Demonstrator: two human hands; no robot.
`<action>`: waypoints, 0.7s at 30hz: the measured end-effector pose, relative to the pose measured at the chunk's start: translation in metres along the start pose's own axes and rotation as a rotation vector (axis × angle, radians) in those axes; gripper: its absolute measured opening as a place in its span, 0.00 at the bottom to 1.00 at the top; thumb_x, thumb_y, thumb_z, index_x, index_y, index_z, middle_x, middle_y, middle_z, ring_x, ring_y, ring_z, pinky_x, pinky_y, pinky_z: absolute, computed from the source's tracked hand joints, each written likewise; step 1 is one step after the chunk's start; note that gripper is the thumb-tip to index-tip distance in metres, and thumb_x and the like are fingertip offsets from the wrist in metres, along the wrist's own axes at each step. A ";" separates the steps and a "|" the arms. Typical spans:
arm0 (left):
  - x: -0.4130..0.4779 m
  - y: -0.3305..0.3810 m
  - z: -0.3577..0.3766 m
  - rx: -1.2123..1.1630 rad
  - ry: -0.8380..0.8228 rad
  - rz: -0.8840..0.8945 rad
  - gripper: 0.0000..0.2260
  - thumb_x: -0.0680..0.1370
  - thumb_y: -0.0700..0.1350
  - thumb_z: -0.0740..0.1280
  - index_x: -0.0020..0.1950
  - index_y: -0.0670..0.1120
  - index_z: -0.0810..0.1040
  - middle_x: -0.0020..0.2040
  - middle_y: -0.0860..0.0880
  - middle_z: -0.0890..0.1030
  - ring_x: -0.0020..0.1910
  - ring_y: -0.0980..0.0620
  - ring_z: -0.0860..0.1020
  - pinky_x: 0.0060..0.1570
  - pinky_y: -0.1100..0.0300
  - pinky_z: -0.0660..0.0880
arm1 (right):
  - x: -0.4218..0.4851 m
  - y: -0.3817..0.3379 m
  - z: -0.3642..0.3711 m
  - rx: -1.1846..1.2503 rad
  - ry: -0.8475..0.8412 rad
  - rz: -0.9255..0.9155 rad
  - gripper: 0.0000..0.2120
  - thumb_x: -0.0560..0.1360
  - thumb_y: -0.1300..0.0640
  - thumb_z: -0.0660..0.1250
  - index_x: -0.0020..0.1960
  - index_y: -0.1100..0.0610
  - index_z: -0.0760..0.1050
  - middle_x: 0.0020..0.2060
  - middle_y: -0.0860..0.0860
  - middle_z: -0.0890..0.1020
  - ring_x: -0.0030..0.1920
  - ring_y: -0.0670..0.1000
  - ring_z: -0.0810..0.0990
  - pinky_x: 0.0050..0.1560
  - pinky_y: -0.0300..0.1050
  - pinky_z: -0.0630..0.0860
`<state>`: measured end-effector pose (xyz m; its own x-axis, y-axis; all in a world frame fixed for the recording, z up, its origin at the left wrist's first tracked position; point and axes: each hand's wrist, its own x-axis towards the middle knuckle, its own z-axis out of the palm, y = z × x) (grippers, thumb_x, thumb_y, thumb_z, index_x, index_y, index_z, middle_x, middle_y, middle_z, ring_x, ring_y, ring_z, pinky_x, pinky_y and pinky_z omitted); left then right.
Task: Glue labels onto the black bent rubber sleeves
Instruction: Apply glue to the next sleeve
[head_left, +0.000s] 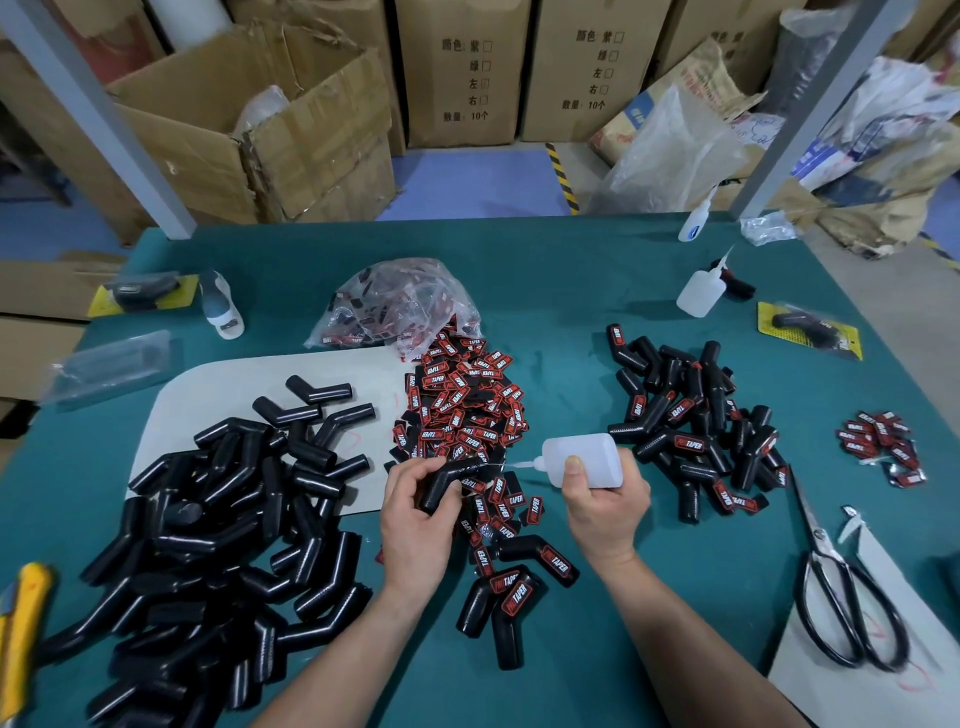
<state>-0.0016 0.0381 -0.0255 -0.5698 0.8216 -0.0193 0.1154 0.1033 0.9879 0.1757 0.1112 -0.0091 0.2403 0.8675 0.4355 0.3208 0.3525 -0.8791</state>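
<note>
Left hand (415, 519) grips sleeve (441, 486); right hand (605, 506) grips glue bottle (587, 457), nozzle pointing nine o'clock at sleeve, above labels (462, 410)

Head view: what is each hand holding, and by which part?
The left hand grips a black bent sleeve around its lower leg, below the bend. The right hand grips the glue bottle by its body, nozzle aimed at the sleeve.

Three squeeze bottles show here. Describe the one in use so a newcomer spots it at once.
On the green table, find the central heap of red-and-black labels. At its near right edge the right hand grips a translucent glue bottle lying sideways, nozzle aimed left at the sleeve in the left hand. The other two bottles sit unheld toward the far right.
</note>
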 end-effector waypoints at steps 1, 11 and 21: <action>0.000 0.000 0.000 -0.008 -0.002 -0.007 0.19 0.76 0.35 0.74 0.55 0.60 0.81 0.56 0.60 0.78 0.59 0.54 0.80 0.64 0.49 0.78 | 0.000 0.000 0.000 -0.001 0.000 -0.003 0.14 0.68 0.46 0.68 0.36 0.55 0.67 0.28 0.39 0.69 0.29 0.33 0.73 0.28 0.24 0.63; 0.000 -0.001 0.000 -0.011 0.000 -0.016 0.19 0.76 0.36 0.74 0.55 0.60 0.81 0.56 0.59 0.78 0.59 0.54 0.80 0.64 0.48 0.78 | 0.000 -0.004 0.000 0.005 0.002 -0.016 0.14 0.68 0.47 0.67 0.36 0.56 0.68 0.27 0.40 0.68 0.30 0.35 0.72 0.30 0.22 0.63; 0.000 0.000 0.000 -0.022 -0.008 -0.036 0.20 0.77 0.37 0.74 0.55 0.63 0.80 0.56 0.59 0.79 0.57 0.53 0.81 0.62 0.52 0.78 | -0.002 -0.006 0.000 -0.008 -0.012 -0.012 0.19 0.67 0.47 0.67 0.33 0.63 0.69 0.28 0.37 0.68 0.30 0.30 0.72 0.30 0.23 0.63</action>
<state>-0.0020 0.0380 -0.0257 -0.5669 0.8219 -0.0560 0.0772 0.1207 0.9897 0.1735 0.1073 -0.0049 0.2258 0.8674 0.4434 0.3304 0.3600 -0.8725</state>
